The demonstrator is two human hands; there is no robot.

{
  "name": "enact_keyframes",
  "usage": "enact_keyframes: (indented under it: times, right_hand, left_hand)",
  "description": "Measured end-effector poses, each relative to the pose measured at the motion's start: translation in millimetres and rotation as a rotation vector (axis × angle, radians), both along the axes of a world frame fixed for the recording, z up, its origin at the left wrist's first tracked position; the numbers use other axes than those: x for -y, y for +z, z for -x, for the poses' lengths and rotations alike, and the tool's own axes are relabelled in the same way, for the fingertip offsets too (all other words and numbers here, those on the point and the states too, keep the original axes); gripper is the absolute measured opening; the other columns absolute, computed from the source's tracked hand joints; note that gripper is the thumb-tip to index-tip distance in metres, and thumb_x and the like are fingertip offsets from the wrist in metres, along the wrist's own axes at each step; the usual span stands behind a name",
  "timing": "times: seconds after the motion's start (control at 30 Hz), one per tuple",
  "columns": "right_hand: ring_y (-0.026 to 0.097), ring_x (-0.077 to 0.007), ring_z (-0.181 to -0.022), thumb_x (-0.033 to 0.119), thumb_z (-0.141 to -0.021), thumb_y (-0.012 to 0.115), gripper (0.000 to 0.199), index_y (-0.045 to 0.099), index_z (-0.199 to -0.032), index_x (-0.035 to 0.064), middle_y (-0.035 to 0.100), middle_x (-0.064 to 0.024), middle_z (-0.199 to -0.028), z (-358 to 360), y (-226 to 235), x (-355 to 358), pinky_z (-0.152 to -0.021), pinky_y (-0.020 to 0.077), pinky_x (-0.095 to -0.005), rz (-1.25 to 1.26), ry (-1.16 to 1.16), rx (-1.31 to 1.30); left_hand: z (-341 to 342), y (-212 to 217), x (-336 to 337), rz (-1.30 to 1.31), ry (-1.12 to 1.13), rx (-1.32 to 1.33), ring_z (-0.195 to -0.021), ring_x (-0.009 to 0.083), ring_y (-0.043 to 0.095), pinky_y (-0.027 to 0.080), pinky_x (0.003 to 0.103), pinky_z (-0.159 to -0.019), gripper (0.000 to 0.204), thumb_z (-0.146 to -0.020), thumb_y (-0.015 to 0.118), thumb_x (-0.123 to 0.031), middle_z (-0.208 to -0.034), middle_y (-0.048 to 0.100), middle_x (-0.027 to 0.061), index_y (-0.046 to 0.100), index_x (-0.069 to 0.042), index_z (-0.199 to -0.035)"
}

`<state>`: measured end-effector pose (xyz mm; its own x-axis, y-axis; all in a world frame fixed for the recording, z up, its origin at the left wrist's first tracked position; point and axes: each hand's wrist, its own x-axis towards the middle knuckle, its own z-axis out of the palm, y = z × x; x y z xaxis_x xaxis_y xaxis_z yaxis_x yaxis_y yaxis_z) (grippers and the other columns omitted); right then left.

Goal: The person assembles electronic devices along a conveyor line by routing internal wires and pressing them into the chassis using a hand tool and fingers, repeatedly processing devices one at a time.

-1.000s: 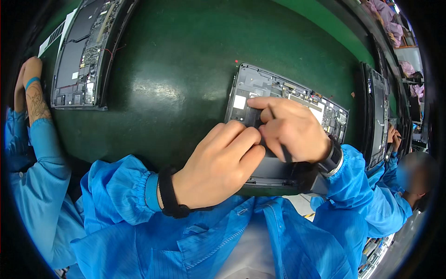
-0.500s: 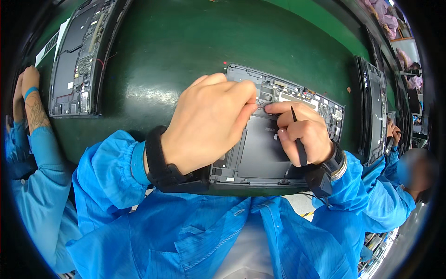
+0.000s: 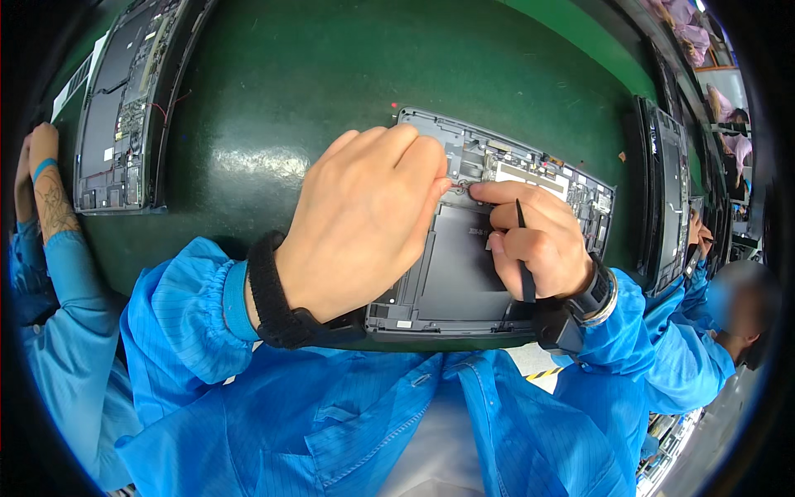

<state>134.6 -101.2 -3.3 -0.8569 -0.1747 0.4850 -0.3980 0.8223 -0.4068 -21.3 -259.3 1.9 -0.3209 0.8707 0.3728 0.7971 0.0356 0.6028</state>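
Both hands on the open laptop chassis [image 3: 464, 273]

Your left hand [image 3: 364, 224] pinches a spot to steady it; your right hand [image 3: 534, 240] grips a black tool [image 3: 524, 257].

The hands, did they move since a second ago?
Yes. The left hand lifted off the right hand and slid up the open laptop, uncovering the right hand and its thin black tool; both sets of fingertips now meet near the laptop's top edge. The laptop stayed on the green table, and the tool stayed in the right grip.
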Motion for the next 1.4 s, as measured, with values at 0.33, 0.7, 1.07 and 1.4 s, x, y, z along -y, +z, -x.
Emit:
enact_keyframes:
  times: [0.33, 0.7, 1.07, 1.4]
  right_hand:
    - [0.065, -0.0336, -0.095, 0.010, -0.059, 0.067, 0.025, 0.054, -0.080, 0.0038, 0.061, -0.0157, -0.086, 0.7, 0.8, 3.3, -0.074, 0.0563, -0.0411, 0.010, -0.001, 0.045]
    - [0.063, -0.0323, -0.086, 0.010, -0.065, 0.066, 0.021, 0.053, -0.080, 0.0049, 0.060, -0.0132, -0.086, 8.3, 5.6, -0.2, -0.071, 0.0532, -0.0385, -0.078, 0.062, 0.031]
    - [0.052, -0.0323, -0.065, -0.005, -0.078, 0.067, 0.032, 0.037, -0.084, 0.0038, 0.051, -0.0127, -0.070, 52.7, 48.7, -13.5, -0.058, 0.0403, -0.0367, 0.131, -0.113, 0.571]
    - [0.060, -0.0384, -0.069, 0.009, -0.077, 0.072, 0.030, 0.045, -0.089, 0.0037, 0.059, -0.0152, -0.072, 51.5, 55.6, 1.5, -0.057, 0.0444, -0.0461, -0.184, -0.326, 0.515]
  left_hand:
    - [-0.2, -0.7, 2.9, 0.028, -0.145, 0.092, -0.072, 0.0279, 0.052, 0.038, 0.038, -0.067, 0.011, -0.078, 0.068, -0.007, -0.074, 0.053, 0.0076, 0.057, -0.006, -0.081]
    - [7.4, -2.9, -0.9, -0.003, -0.060, 0.072, -0.069, 0.0251, 0.052, 0.038, 0.037, -0.066, 0.012, -0.078, 0.071, -0.008, -0.072, 0.052, 0.0059, 0.059, -0.007, -0.081]
    - [8.4, -5.3, -0.9, -0.015, -0.075, 0.100, -0.068, 0.0256, 0.051, 0.039, 0.038, -0.066, 0.012, -0.078, 0.070, -0.009, -0.071, 0.051, 0.0064, 0.059, -0.007, -0.082]
    - [4.6, -6.1, -1.4, 0.001, -0.014, 0.271, -0.063, 0.0202, 0.051, 0.040, 0.033, -0.059, 0.015, -0.077, 0.067, -0.001, -0.065, 0.048, 0.0064, 0.062, -0.004, -0.090]
